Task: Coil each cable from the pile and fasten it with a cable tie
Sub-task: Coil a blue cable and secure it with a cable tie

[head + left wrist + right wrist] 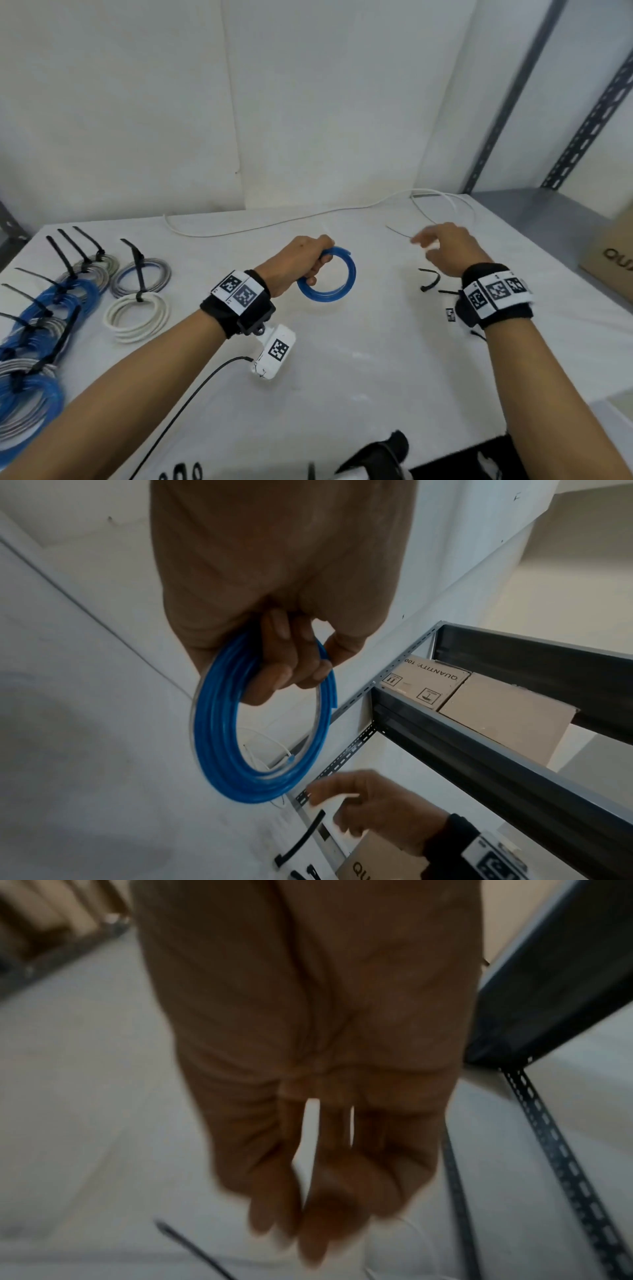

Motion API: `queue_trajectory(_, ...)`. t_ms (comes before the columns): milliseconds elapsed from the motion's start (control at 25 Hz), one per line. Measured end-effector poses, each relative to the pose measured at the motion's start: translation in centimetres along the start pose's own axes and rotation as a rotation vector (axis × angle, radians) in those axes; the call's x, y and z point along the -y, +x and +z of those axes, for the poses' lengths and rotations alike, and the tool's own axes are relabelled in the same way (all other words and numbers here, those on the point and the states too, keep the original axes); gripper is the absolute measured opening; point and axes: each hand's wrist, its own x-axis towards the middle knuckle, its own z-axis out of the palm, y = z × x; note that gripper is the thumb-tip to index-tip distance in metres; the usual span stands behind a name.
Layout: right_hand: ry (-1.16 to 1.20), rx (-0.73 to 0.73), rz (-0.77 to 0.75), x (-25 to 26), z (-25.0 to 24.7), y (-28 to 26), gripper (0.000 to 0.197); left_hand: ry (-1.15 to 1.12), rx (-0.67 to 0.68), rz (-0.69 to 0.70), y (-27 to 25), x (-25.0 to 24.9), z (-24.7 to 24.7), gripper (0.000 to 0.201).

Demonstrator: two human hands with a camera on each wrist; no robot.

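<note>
White table [342,394] sitting under both hands; left hand [301,263] gripping springy, light blue coil [327,275] by its rim, right hand [445,250] hovering empty with fingers relaxed, near black cable tie [430,279].

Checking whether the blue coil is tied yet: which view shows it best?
Left wrist: the blue coil fills the frame, gripped by the left hand, no tie visible. Head view shows it smaller; right wrist not at all.

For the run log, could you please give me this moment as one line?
left hand: grips blue coil, untied | right hand: open, empty, above loose black ties | white cable: uncoiled
</note>
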Motion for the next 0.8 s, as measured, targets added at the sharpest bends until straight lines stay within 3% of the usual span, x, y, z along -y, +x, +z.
queue_trajectory(80,-0.242,0.259,0.118,-2.4,0.4,-0.3,0.043,-0.009,-0.006,-0.001,-0.1,0.1,0.8,0.038)
queue_trajectory(160,-0.255,0.325,0.134,-2.7,1.3,0.0,0.029,-0.025,-0.001,0.006,-0.1,0.0,1.4,0.038)
queue_trajectory(280,0.056,0.233,0.103,0.0,1.3,-0.2,0.004,-0.054,-0.039,0.013,-0.2,0.2,1.2,0.038)
queue_trajectory(480,0.753,0.32,-0.243,9.3,-0.2,-3.1,0.016,-0.148,-0.228,0.022,-0.4,1.9,-3.1,0.037)
queue_trajectory(600,0.925,0.395,-0.412,14.6,1.2,-3.2,0.022,-0.239,-0.335,0.041,-1.1,2.6,-6.0,0.039)
queue_trajectory(680,0.993,0.396,-0.441,17.6,3.7,-2.1,0.018,-0.261,-0.383,0.072,-1.5,2.9,-7.4,0.038)
queue_trajectory(800,1.114,0.262,-0.455,21.3,7.5,-0.6,0.011,-0.247,-0.459,0.145,-1.9,3.7,-9.5,0.038)
